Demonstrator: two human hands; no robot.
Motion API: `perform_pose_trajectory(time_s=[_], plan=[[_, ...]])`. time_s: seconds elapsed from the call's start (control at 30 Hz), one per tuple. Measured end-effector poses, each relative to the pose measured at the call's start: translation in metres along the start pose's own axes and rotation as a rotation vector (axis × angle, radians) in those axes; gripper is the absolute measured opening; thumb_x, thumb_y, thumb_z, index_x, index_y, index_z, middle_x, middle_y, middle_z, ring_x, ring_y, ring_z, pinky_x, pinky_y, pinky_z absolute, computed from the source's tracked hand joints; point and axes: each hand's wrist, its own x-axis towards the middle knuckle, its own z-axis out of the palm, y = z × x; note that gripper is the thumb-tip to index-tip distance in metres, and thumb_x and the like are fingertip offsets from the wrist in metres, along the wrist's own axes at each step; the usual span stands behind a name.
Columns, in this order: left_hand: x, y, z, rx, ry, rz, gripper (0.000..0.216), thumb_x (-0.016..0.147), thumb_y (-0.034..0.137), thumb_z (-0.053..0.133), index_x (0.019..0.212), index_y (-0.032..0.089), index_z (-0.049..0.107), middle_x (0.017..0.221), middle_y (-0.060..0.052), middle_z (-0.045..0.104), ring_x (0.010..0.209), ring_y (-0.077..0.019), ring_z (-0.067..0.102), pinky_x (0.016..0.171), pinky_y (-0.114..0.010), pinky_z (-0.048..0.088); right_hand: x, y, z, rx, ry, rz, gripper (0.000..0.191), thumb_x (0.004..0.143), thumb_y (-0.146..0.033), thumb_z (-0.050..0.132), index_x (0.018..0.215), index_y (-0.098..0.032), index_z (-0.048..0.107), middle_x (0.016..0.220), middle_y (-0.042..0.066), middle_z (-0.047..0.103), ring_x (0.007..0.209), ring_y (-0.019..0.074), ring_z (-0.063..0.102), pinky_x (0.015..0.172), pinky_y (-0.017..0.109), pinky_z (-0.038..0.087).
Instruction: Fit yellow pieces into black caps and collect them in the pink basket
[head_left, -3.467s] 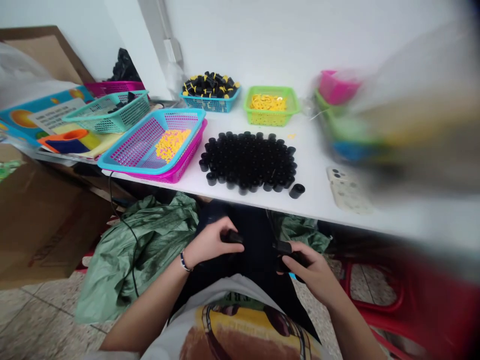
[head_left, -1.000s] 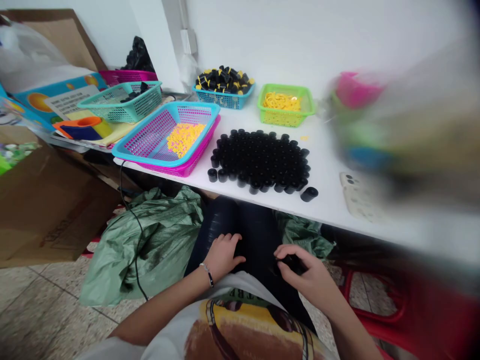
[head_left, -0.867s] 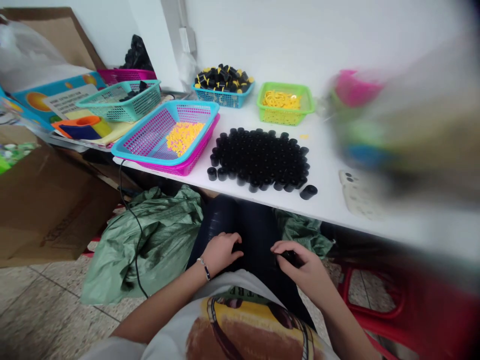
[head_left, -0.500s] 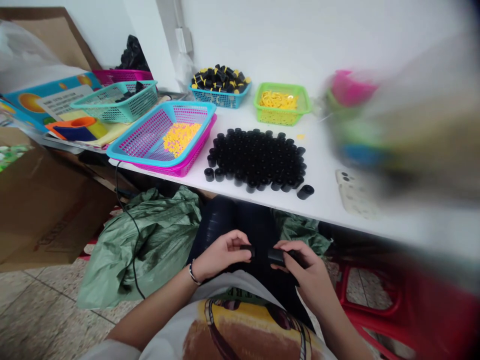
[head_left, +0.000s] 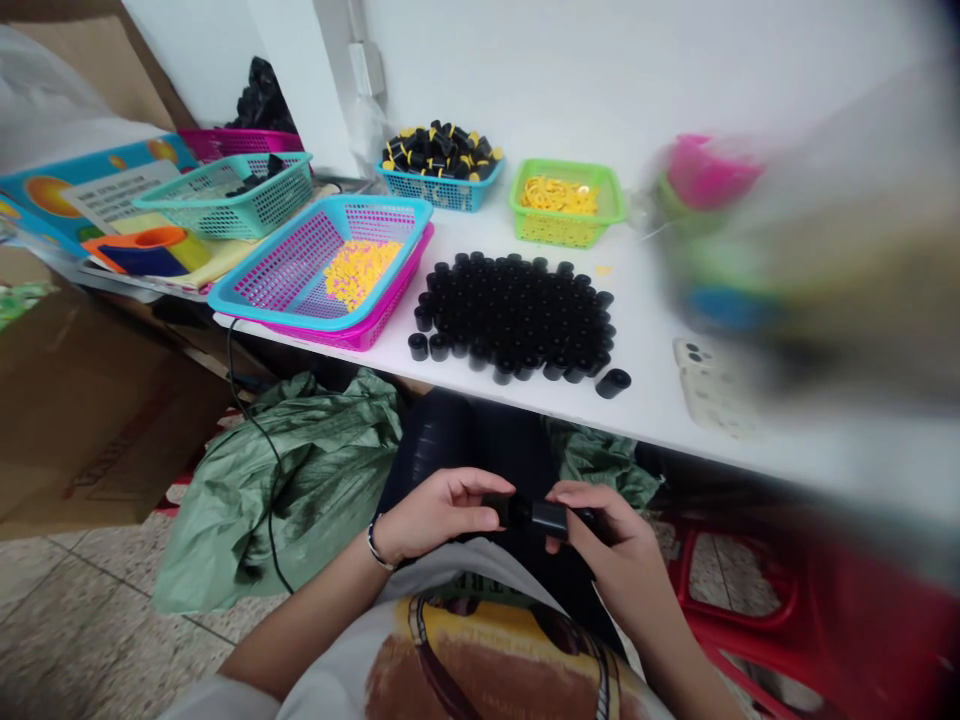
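Observation:
Both hands are down over my lap, below the white table's front edge (head_left: pixel 525 400). My left hand (head_left: pixel 431 515) pinches a small black cylinder (head_left: pixel 501 508). My right hand (head_left: pixel 611 550) grips another black cylinder (head_left: pixel 551 517), and the two pieces meet end to end between the hands. On the table above stands a dense cluster of upright black cylinders (head_left: pixel 517 315), with one lying on its side (head_left: pixel 613 383) at its right.
A blue basket of yellow pieces (head_left: pixel 322 265) sits nested in a pink one. Behind are a blue basket of black-and-yellow parts (head_left: pixel 439 175), a green basket (head_left: pixel 566 200), a phone (head_left: pixel 705 385), a green bag (head_left: pixel 300 470) and a red stool (head_left: pixel 787 620).
Both hands rose from my lap, each holding a black cylinder, and came together until the two pieces touch. The view shifted slightly.

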Motion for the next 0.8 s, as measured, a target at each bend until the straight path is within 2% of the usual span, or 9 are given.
perform_pose_trajectory(time_s=[0.13, 0.3, 0.47, 0.67, 0.8], plan=[[0.0002, -0.0002, 0.0000, 0.009, 0.017, -0.013, 0.037, 0.065, 0.021, 0.078, 0.099, 0.016, 0.067, 0.085, -0.003, 0.067, 0.070, -0.0087, 0.062, 0.071, -0.022, 0.048, 0.0000, 0.0000, 0.0004, 0.017, 0.002, 0.037, 0.007, 0.082, -0.026, 0.060, 0.086, -0.023, 0.056, 0.094, 0.000, 0.059, 0.055, 0.0089, 0.059, 0.059, 0.027, 0.049], [0.0006, -0.0039, -0.0001, -0.100, 0.020, -0.061, 0.038, 0.065, 0.024, 0.078, 0.100, 0.016, 0.067, 0.096, -0.005, 0.066, 0.082, -0.0136, 0.064, 0.082, -0.029, 0.049, -0.0006, -0.0017, -0.0011, 0.137, -0.022, 0.153, 0.008, 0.081, -0.027, 0.061, 0.086, -0.023, 0.056, 0.096, 0.001, 0.059, 0.058, 0.0108, 0.061, 0.057, 0.027, 0.048], [0.0005, -0.0038, -0.0007, -0.110, 0.004, -0.066, 0.038, 0.066, 0.023, 0.077, 0.102, 0.016, 0.067, 0.098, -0.006, 0.066, 0.083, -0.0137, 0.065, 0.084, -0.030, 0.048, -0.0039, -0.0043, -0.0010, 0.216, -0.017, 0.223, 0.010, 0.080, -0.028, 0.062, 0.083, -0.022, 0.055, 0.093, 0.001, 0.059, 0.059, 0.0110, 0.060, 0.055, 0.026, 0.047], [0.0021, -0.0058, -0.0008, -0.099, 0.025, -0.076, 0.038, 0.065, 0.023, 0.078, 0.101, 0.016, 0.067, 0.093, -0.005, 0.067, 0.080, -0.0127, 0.065, 0.082, -0.029, 0.049, -0.0054, -0.0005, -0.0027, 0.261, -0.019, 0.241, 0.010, 0.081, -0.027, 0.062, 0.084, -0.023, 0.054, 0.095, 0.000, 0.059, 0.060, 0.0106, 0.060, 0.055, 0.025, 0.046], [0.0025, -0.0057, -0.0002, -0.054, 0.017, -0.087, 0.038, 0.065, 0.023, 0.078, 0.101, 0.017, 0.067, 0.085, -0.004, 0.067, 0.072, -0.0098, 0.064, 0.072, -0.022, 0.049, -0.0043, -0.0006, -0.0054, 0.164, -0.052, 0.187, 0.008, 0.082, -0.026, 0.061, 0.085, -0.023, 0.054, 0.093, -0.001, 0.059, 0.057, 0.0093, 0.060, 0.056, 0.026, 0.046]])
